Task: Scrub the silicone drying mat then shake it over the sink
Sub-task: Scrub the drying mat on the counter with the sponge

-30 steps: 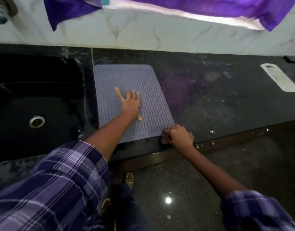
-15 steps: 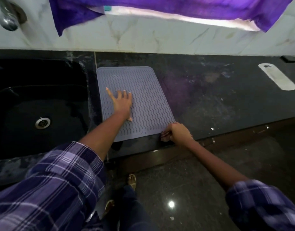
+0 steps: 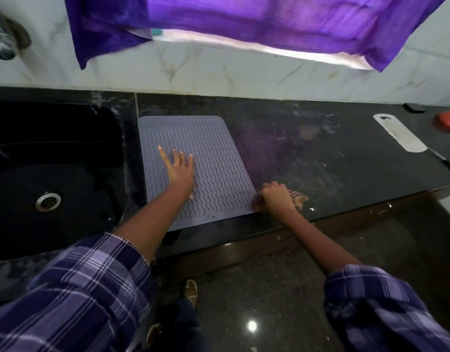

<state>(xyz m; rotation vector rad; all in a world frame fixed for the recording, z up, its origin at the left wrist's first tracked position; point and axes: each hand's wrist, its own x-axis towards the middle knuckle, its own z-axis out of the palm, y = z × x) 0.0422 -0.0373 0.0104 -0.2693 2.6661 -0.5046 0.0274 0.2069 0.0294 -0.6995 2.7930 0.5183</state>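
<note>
The grey silicone drying mat (image 3: 219, 153), ribbed with wavy lines, lies flat on the black countertop (image 3: 333, 161) just right of the black sink (image 3: 66, 148). My left hand (image 3: 179, 171) rests palm-down on the mat's left half with its fingers spread, holding nothing. My right hand (image 3: 274, 196) is curled at the mat's near right corner, its fingertips closed on the edge. A brownish striped patch (image 3: 299, 198) shows beside that hand; whether it is a scrub pad or a reflection is unclear.
The sink drain (image 3: 48, 201) sits low in the basin, and a metal tap (image 3: 1, 44) juts out at the upper left. A purple cloth (image 3: 244, 19) hangs over the marble wall. A pale broad blade (image 3: 399, 134) and a red object (image 3: 447, 121) lie far right.
My left hand has slid a little to the left across the mat. My right hand has stayed at the near right corner. The view has shifted slightly.
</note>
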